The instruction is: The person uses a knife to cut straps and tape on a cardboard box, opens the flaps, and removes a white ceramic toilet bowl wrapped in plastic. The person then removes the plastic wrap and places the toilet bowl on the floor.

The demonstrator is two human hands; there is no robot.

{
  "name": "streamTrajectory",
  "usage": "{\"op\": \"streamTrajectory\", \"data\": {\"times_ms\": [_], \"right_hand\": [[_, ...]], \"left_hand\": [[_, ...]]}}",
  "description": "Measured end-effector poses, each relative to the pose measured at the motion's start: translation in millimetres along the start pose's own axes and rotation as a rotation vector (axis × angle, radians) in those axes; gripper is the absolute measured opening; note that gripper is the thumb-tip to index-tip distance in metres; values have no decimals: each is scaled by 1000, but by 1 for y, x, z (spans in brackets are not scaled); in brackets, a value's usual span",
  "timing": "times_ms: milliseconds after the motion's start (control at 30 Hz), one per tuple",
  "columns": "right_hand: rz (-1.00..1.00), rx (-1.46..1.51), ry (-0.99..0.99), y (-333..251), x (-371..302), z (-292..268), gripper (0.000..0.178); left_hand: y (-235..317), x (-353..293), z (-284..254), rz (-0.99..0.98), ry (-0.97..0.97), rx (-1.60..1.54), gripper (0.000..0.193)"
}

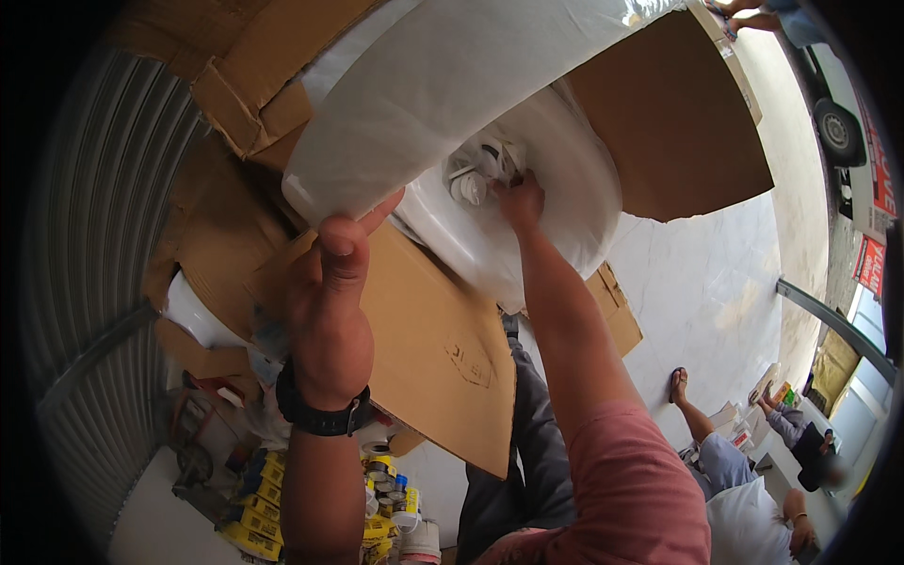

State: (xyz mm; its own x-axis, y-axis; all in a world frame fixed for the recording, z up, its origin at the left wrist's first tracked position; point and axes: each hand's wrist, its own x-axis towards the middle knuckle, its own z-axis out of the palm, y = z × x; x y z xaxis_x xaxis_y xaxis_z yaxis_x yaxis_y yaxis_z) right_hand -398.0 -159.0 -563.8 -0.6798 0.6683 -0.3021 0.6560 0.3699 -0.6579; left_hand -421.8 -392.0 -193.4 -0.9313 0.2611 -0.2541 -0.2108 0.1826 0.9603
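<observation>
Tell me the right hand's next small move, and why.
Probably close the right hand on the small parts: its fingertips are at them inside the white bowl, and the left hand, at the curved white piece's edge, seems to leave access open.

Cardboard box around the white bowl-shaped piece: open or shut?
Open. One brown flap spreads right, another toward the person; the white piece shows between them, right hand in its hollow.

My left hand [328, 311] is up with its thumb [342, 252] raised, and my right hand [524, 199] reaches farther out on a stretched arm [571, 325].
</observation>
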Motion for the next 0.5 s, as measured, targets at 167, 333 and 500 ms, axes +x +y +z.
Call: {"op": "streamTrajectory", "data": {"times_ms": [167, 333, 500], "right_hand": [[-337, -57, -106, 6, -20, -37, 38], [-163, -1, -103, 3, -46, -115, 31], [-66, -107, -21, -7, -42, -174, 29]], "left_hand": [[-1, 1, -3, 7, 24, 71, 86], [-3, 0, -4, 31, 64, 128, 82], [-5, -2, -2, 39, 77, 132, 81]]}}
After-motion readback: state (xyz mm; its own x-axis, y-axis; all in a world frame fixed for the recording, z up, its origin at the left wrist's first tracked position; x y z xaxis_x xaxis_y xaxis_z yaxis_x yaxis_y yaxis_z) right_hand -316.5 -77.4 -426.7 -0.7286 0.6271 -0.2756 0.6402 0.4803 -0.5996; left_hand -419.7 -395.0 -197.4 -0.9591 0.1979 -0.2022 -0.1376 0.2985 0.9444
